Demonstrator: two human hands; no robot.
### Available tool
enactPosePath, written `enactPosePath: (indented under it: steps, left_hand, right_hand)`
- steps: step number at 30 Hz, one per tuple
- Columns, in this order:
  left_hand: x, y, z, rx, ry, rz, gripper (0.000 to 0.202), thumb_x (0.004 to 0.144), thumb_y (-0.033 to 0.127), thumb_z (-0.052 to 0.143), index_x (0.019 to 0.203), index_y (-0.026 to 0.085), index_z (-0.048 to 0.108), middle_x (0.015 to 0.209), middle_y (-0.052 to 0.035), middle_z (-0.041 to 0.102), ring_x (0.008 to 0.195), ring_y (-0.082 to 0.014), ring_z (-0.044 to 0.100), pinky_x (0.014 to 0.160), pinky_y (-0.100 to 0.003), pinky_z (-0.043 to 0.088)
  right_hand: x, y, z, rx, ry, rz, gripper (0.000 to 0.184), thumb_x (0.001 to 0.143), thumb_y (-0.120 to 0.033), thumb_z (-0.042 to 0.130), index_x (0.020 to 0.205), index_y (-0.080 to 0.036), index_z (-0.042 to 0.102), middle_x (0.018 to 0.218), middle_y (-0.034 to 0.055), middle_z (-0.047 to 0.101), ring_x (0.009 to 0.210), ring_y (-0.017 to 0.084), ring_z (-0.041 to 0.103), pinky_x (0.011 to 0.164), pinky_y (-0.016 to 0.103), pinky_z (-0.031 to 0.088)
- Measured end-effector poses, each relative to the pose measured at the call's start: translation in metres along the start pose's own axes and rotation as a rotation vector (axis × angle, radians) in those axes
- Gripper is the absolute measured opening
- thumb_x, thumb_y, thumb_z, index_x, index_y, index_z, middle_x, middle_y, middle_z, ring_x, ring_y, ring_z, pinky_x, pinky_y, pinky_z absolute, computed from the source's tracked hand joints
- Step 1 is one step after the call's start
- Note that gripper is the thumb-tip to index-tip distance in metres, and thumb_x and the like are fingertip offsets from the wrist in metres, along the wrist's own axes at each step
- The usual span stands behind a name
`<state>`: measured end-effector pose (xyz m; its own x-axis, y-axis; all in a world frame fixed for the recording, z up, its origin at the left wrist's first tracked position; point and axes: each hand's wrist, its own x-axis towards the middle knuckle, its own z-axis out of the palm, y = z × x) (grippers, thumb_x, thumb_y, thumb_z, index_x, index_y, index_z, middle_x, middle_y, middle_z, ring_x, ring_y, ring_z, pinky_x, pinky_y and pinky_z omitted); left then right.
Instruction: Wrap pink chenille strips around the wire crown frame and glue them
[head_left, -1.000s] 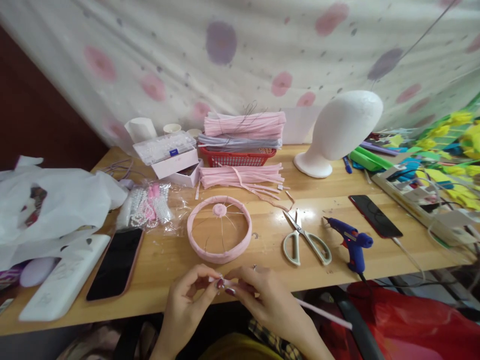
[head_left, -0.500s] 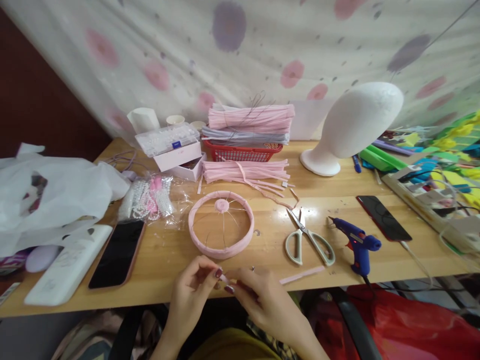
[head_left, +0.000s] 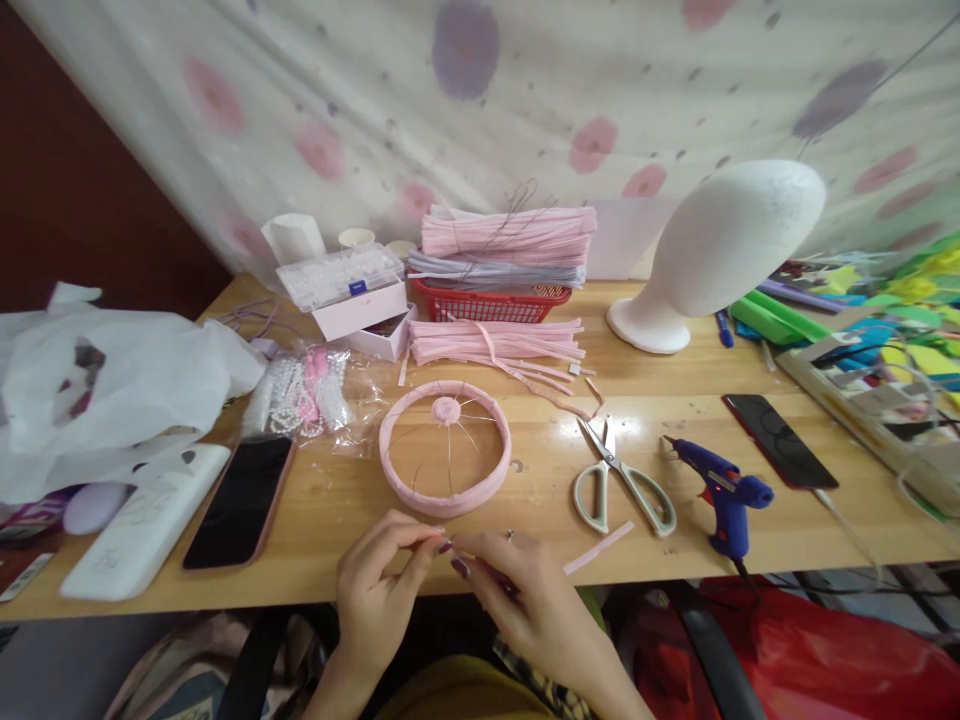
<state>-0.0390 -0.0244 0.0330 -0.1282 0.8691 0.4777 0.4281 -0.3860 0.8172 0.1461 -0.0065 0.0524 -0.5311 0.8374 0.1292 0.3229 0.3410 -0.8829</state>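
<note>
My left hand (head_left: 382,585) and my right hand (head_left: 521,590) meet at the table's front edge, fingers pinched together. Between the fingertips is a bit of pink strip, mostly covered by the fingers. A length of pink strip (head_left: 600,547) sticks out past the right hand; whether it is the same piece is hidden. Just beyond the hands lies a pink-wrapped ring (head_left: 390,470) with thin wires and a small pink rolled coil (head_left: 446,410) inside its far edge. To the right are open scissors (head_left: 611,460) and a blue hot glue gun (head_left: 724,490).
Bundled pink strips (head_left: 487,343) lie before a red basket (head_left: 491,303). A white foam head (head_left: 739,240) stands back right. A phone (head_left: 240,505), a white power bank (head_left: 146,525) and bagged pearl strings (head_left: 300,390) are left; another phone (head_left: 780,440) and a power strip (head_left: 862,420) are right.
The fingertips have drawn closer together, covering more of the pink piece. The strip beside my right hand has swung to a steeper slant. The view has shifted slightly.
</note>
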Motion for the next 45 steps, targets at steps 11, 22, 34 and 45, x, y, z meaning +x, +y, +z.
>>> enactPosePath:
  steps: [11, 22, 34, 45]
  left_hand:
    - [0.007, -0.033, -0.019, 0.104, 0.098, -0.175, 0.015, 0.098, 0.028, 0.058, 0.092, 0.019, 0.067, 0.072, 0.0006, 0.063, 0.058, -0.0127, 0.064, 0.055, -0.021, 0.055]
    - [0.04, -0.048, -0.023, 0.236, 0.071, -0.058, 0.013, 0.089, 0.026, 0.065, 0.082, 0.024, 0.076, 0.097, -0.0062, 0.065, 0.098, -0.0236, 0.064, 0.086, -0.037, 0.055]
    - [0.001, -0.027, -0.01, 0.141, -0.043, -0.011, 0.016, 0.093, 0.024, 0.064, 0.1, 0.022, 0.078, 0.076, -0.0028, 0.076, 0.061, -0.0153, 0.067, 0.061, -0.024, 0.055]
    - [0.014, -0.037, -0.008, 0.084, -0.31, -0.11, 0.024, 0.095, 0.027, 0.058, 0.09, 0.024, 0.081, 0.065, -0.0012, 0.076, 0.055, -0.016, 0.069, 0.06, -0.024, 0.054]
  right_hand:
    - [0.005, 0.006, 0.0, -0.142, 0.067, 0.025, 0.026, 0.101, -0.022, 0.048, 0.1, -0.019, 0.074, 0.069, 0.003, 0.071, 0.059, 0.015, 0.064, 0.058, 0.023, 0.041]
    - [0.007, 0.018, -0.013, -0.308, 0.143, -0.015, 0.016, 0.101, -0.02, 0.054, 0.096, -0.021, 0.069, 0.084, 0.0047, 0.072, 0.076, 0.019, 0.068, 0.068, 0.026, 0.047]
    - [-0.012, 0.021, -0.034, -0.41, 0.242, -0.103, 0.023, 0.102, -0.021, 0.054, 0.087, -0.021, 0.071, 0.082, 0.0044, 0.069, 0.074, 0.017, 0.068, 0.068, 0.027, 0.052]
    - [-0.002, 0.02, -0.028, -0.415, 0.241, -0.112, 0.019, 0.101, -0.019, 0.055, 0.091, -0.019, 0.072, 0.086, 0.0053, 0.072, 0.076, 0.018, 0.071, 0.067, 0.027, 0.052]
